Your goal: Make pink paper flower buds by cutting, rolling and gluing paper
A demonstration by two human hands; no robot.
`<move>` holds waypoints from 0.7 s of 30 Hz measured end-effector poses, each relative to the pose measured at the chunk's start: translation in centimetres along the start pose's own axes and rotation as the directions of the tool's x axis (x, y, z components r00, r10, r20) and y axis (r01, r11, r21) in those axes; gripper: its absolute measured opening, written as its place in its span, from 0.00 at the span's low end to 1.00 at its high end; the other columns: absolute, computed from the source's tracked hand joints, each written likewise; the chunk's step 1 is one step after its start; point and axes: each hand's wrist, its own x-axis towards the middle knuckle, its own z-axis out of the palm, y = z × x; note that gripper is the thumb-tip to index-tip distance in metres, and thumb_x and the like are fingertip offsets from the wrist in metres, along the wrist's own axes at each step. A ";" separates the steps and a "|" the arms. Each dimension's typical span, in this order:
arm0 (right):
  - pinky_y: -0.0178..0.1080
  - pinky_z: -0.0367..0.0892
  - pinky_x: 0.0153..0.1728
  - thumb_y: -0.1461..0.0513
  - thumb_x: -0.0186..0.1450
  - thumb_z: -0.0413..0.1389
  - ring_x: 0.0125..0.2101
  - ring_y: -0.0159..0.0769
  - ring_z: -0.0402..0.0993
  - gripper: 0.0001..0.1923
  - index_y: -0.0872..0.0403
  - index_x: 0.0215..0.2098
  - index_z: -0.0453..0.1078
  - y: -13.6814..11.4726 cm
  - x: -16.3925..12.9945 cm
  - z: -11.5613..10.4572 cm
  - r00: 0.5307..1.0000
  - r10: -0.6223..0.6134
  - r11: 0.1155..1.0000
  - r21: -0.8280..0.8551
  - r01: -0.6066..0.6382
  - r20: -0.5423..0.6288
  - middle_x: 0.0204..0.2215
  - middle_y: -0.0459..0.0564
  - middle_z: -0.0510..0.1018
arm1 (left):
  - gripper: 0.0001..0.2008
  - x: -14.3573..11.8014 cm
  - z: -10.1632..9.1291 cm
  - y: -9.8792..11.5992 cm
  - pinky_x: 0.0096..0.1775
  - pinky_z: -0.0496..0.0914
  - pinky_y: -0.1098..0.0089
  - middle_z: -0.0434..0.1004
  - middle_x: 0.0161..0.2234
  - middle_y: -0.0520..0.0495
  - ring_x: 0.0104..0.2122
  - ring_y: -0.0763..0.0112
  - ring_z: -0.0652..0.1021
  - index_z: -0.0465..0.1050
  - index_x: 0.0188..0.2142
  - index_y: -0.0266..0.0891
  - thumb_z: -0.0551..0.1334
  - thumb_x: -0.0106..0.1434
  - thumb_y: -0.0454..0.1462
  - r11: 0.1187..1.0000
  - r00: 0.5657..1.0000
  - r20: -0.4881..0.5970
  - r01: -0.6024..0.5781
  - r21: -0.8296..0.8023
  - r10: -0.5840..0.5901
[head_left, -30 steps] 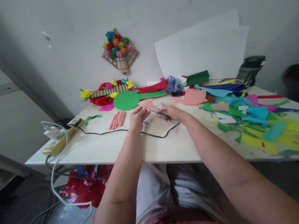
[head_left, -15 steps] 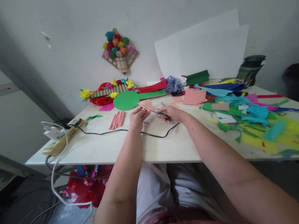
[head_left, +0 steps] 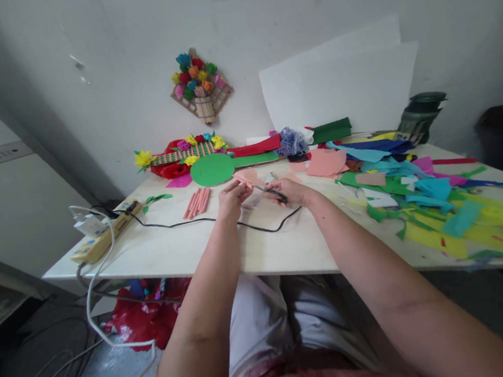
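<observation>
My left hand (head_left: 233, 198) is closed on a piece of pink paper (head_left: 242, 180) above the middle of the white table. Scissors (head_left: 281, 197) with dark handles are in my right hand (head_left: 292, 190), their blades reaching left to the pink paper. How far the blades have gone into it is too small to tell. Left of my hands lies a bundle of pink paper rolls (head_left: 197, 202). Just behind them is a green paddle-shaped piece (head_left: 212, 169) with a round end.
A black cord (head_left: 178, 223) runs from a yellow power strip (head_left: 105, 234) across the table beneath my hands. Coloured paper scraps (head_left: 444, 203) cover the right side. A dark green bottle (head_left: 422, 117) stands at the back right; a flower-decorated craft (head_left: 184, 154) lies at the back left.
The scissor blades appear slightly more closed on the pink paper. Both hands stay in nearly the same place.
</observation>
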 end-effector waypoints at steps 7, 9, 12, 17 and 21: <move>0.27 0.54 0.11 0.66 0.59 0.55 0.11 0.22 0.56 0.02 0.58 0.31 0.66 -0.4 -0.3 0.3 0.998 0.029 0.999 -0.038 -0.031 -0.048 0.12 0.39 0.64 | 0.13 0.3 -0.4 -0.2 0.40 0.72 0.65 0.75 0.25 0.48 0.26 0.74 0.75 0.74 0.31 0.31 0.68 0.42 0.31 1.000 0.999 -0.028 -0.017 -0.025 0.017; 0.26 0.54 0.11 0.66 0.59 0.56 0.11 0.22 0.56 0.02 0.59 0.31 0.66 -0.3 -0.3 0.3 0.998 0.030 0.998 -0.044 -0.033 -0.062 0.12 0.39 0.64 | 0.13 0.3 -0.4 -0.2 0.40 0.72 0.65 0.75 0.25 0.48 0.26 0.73 0.75 0.73 0.31 0.31 0.68 0.42 0.31 0.999 1.000 -0.027 -0.017 -0.027 0.017; 0.26 0.54 0.11 0.66 0.58 0.57 0.12 0.22 0.57 0.03 0.58 0.31 0.67 -0.1 -0.1 0.3 0.997 0.020 0.999 -0.042 -0.023 -0.071 0.13 0.39 0.64 | 0.12 0.3 -0.4 -0.2 0.40 0.72 0.65 0.75 0.25 0.48 0.26 0.74 0.75 0.73 0.30 0.32 0.68 0.42 0.32 0.999 0.999 -0.026 -0.020 -0.031 0.020; 0.27 0.54 0.11 0.67 0.57 0.58 0.12 0.22 0.57 0.05 0.59 0.33 0.68 0.0 0.1 0.2 0.995 0.021 0.999 -0.048 -0.026 -0.101 0.13 0.39 0.65 | 0.12 0.4 -0.5 -0.3 0.41 0.71 0.64 0.75 0.24 0.48 0.25 0.73 0.75 0.73 0.29 0.31 0.67 0.42 0.31 0.999 0.999 -0.038 -0.018 -0.045 0.016; 0.27 0.54 0.11 0.67 0.57 0.58 0.12 0.22 0.58 0.06 0.59 0.34 0.68 -0.1 0.1 0.3 0.994 0.027 0.998 -0.047 -0.032 -0.108 0.13 0.39 0.64 | 0.12 0.4 -0.5 -0.3 0.40 0.71 0.64 0.75 0.24 0.47 0.25 0.73 0.75 0.73 0.29 0.31 0.67 0.42 0.30 0.999 0.999 -0.036 -0.013 -0.052 0.011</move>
